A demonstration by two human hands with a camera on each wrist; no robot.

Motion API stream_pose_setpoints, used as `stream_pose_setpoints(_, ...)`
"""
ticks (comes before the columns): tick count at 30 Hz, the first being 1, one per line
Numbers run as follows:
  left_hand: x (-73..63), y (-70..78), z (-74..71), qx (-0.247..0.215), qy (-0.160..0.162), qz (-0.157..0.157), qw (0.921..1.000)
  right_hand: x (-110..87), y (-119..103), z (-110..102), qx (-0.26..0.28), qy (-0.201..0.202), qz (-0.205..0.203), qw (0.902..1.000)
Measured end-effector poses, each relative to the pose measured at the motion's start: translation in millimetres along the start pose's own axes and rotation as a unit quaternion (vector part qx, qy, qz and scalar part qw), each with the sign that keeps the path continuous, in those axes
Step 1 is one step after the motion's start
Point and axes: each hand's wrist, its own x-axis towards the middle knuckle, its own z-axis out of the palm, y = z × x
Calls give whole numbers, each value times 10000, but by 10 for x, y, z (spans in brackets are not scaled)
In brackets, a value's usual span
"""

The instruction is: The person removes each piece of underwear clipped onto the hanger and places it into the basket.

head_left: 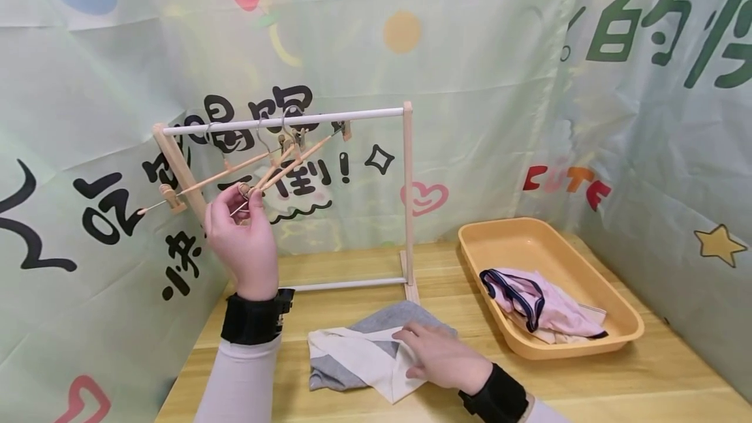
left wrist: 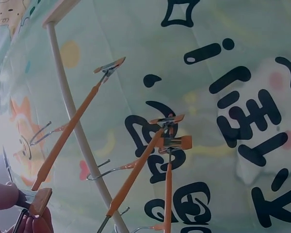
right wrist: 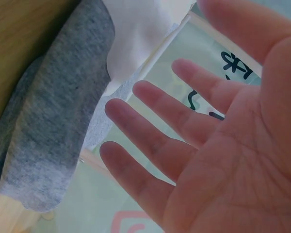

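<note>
My left hand (head_left: 245, 253) is raised at the front of a small clothes rack (head_left: 364, 115). Its thumb and fingers pinch a wooden clip (left wrist: 40, 202) at the near end of a clip hanger (left wrist: 68, 138), which hooks over the top bar. Two more clip hangers (head_left: 202, 181) hang beside it on the left. Down at the table, my right hand (head_left: 443, 358) is over a folded grey and white garment (head_left: 352, 348). In the right wrist view its fingers (right wrist: 140, 126) are spread and hold nothing, with the grey cloth (right wrist: 63, 102) close by.
An orange-yellow plastic tray (head_left: 631, 328) stands on the right of the wooden table (head_left: 446, 266). A pink garment with dark trim (head_left: 564, 305) lies crumpled in it. Printed curtains (head_left: 470, 31) enclose the back and sides. The rack's right post (head_left: 408, 201) rises behind the folded garment.
</note>
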Motion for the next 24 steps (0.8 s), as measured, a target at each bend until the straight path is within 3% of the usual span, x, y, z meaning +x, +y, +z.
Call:
stream_pose_setpoints(5, 18, -41, 26, 207, -141, 74, 9997, -13, -8, -1, -7, -5, -64, 10000)
stream_pose_setpoints(11, 11, -25, 71, 99, -112, -100, 9998, -13, 2, -5, 23, -9, -89, 10000)
stream_pose_setpoints(24, 64, -48, 165, 183, -137, -64, 9997, -21, -1, -17, -19, 46, -86, 10000)
